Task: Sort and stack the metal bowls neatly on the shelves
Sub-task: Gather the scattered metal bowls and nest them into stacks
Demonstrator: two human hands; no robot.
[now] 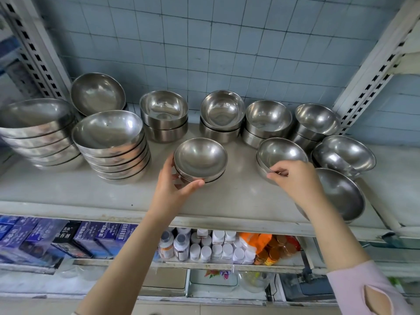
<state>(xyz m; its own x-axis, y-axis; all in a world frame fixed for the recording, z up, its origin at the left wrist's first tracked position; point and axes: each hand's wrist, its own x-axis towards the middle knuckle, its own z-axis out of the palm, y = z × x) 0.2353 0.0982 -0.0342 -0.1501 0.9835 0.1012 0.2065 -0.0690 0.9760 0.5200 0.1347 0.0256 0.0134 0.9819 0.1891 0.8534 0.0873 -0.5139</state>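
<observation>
Metal bowls cover the pale shelf (pixel 238 198). My left hand (pixel 176 185) grips the near side of a small stack of bowls (pixel 201 156) at the shelf's middle. My right hand (pixel 293 176) pinches the front rim of another small bowl stack (pixel 280 153) to the right. Two tall stacks of wide bowls (pixel 109 133) (pixel 36 119) stand on the left, with a single wide bowl (pixel 97 93) tilted behind them. Pairs of deeper bowls (pixel 163 110) (pixel 222 111) (pixel 268 117) (pixel 317 119) line the back.
Two more bowls (pixel 345 154) (pixel 341 194) sit at the right, the nearer one by the shelf's front edge. Perforated white uprights (pixel 372 71) flank the shelf. The lower shelf holds blue boxes (pixel 91 237), white bottles (pixel 204 246) and orange-capped jars (pixel 272 248).
</observation>
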